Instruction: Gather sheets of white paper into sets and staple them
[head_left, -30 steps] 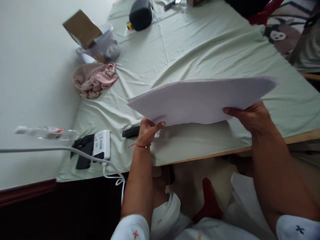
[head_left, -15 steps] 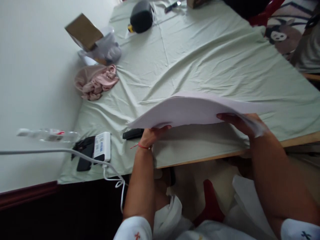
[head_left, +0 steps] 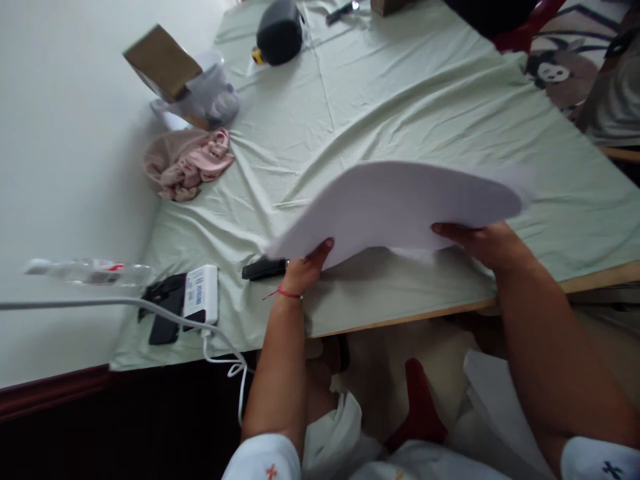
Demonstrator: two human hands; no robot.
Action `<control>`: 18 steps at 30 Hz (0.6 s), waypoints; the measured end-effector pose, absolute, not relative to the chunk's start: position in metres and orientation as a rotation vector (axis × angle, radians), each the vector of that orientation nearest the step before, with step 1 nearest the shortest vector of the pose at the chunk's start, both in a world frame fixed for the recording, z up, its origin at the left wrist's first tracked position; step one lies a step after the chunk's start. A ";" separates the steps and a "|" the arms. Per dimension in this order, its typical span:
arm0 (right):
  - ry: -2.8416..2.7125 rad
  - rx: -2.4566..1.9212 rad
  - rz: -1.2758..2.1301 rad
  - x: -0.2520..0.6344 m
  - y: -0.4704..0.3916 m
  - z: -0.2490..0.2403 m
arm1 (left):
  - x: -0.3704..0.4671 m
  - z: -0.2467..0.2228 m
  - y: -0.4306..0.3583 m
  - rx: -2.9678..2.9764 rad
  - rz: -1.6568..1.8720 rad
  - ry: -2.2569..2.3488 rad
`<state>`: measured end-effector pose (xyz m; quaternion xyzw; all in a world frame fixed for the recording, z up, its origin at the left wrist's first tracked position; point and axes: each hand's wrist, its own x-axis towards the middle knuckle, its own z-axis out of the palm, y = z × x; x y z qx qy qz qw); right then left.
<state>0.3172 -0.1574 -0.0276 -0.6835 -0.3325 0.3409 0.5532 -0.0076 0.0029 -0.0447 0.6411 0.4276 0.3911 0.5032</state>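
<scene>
Gripping paper point(head_left: 380, 207) by its near edge, left hand point(head_left: 303, 272) and right hand point(head_left: 495, 247), fingers closed on it. Paper's over table point(head_left: 415, 120); far edge just rose, so sheet's bowed, held by 2 hands, not flat.

The left forearm point(head_left: 280, 360) extended toward 12 o'clock; the right forearm point(head_left: 545, 333) toward 11. The left hand point(head_left: 306, 268) and right hand point(head_left: 487, 243) were pinched, thumbs uppermost.
</scene>
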 end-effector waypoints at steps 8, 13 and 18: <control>-0.489 -1.432 1.039 0.320 -0.154 -0.029 | 0.000 -0.042 -0.010 1.181 0.733 1.025; -0.423 -1.415 1.120 0.315 -0.152 -0.022 | 0.005 -0.039 -0.013 1.250 0.743 1.011; -0.572 -1.350 0.912 0.315 -0.154 -0.028 | 0.007 -0.033 -0.015 1.388 0.864 1.002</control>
